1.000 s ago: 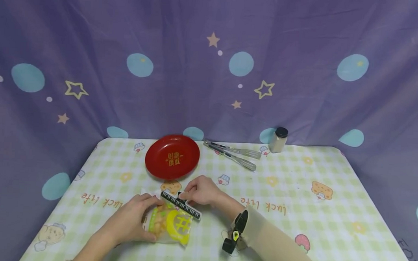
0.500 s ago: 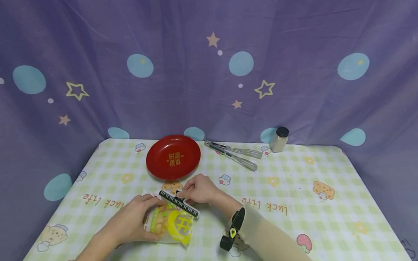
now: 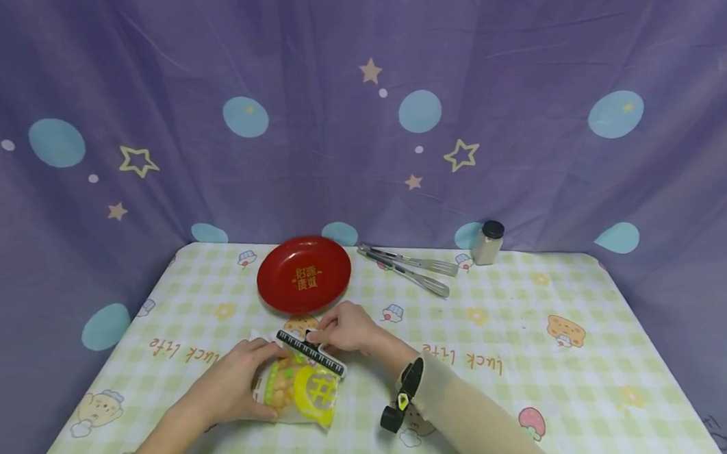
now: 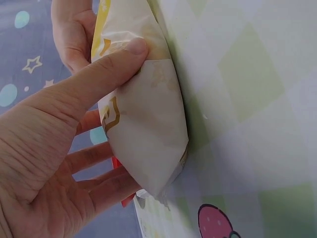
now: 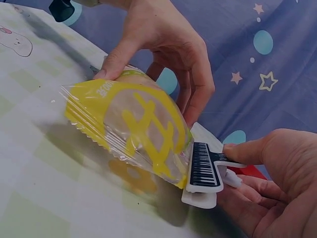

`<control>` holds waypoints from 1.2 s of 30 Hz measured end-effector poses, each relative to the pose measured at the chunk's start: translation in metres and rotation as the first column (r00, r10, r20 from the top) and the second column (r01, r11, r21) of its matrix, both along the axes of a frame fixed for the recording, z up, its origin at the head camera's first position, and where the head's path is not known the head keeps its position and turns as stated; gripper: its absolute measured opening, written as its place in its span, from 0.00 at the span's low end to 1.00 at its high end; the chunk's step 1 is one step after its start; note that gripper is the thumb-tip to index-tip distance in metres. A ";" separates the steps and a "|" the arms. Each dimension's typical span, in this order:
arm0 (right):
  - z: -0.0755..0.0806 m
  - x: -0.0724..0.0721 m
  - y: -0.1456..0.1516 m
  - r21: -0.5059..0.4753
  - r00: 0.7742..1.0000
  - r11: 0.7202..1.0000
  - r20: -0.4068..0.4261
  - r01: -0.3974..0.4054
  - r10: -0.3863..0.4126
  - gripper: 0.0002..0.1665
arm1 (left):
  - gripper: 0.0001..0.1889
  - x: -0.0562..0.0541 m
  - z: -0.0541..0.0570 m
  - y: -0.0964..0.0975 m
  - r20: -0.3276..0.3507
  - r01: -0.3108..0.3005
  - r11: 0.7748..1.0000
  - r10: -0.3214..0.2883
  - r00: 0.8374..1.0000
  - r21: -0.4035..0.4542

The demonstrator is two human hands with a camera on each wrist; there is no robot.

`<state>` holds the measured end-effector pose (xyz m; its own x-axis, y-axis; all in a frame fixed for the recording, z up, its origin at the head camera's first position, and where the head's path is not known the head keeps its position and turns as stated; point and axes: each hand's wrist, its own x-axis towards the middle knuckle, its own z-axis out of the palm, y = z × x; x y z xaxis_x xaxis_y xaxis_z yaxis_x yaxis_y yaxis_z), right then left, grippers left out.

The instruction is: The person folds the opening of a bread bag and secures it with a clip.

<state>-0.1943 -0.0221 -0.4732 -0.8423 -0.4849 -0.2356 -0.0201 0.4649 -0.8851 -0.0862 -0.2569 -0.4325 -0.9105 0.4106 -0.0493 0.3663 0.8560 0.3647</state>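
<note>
A yellow and clear snack bag (image 3: 314,392) with pale food inside lies toward the front of the table. My left hand (image 3: 232,385) grips its left end, thumb on the near side and fingers round the far side; the left wrist view shows the bag's whitish back (image 4: 143,119) under the thumb. At the bag's far edge sits a bag clip (image 3: 310,353) with a black-and-white piano-key pattern. My right hand (image 5: 277,183) pinches the clip's handles between thumb and fingers. In the right wrist view the clip's white lower half shows below the keyed one, right against the bag's edge.
Behind the hands is a red plate (image 3: 274,287) with gold characters. Metal tongs (image 3: 407,267) lie spread to its right, and a black-lidded jar (image 3: 489,244) stands at the back edge. A checked cloth (image 3: 452,410) covers the table; a purple curtain (image 3: 317,163) hangs behind.
My right hand and the clip have shifted slightly left against the bag. My left hand keeps its grip, and the whole head view has drifted a little.
</note>
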 end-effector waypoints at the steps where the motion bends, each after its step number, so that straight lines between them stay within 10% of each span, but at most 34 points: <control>1: 0.000 0.000 0.000 0.001 1.000 1.000 -0.001 -0.001 0.001 0.09 | 0.45 0.000 0.000 0.000 -0.001 0.001 1.000 -0.001 1.000 0.000; 36: 0.004 -0.003 -0.011 0.032 1.000 0.999 -0.016 0.000 0.000 0.09 | 0.44 -0.001 -0.001 0.001 0.026 -0.001 0.999 0.000 1.000 0.037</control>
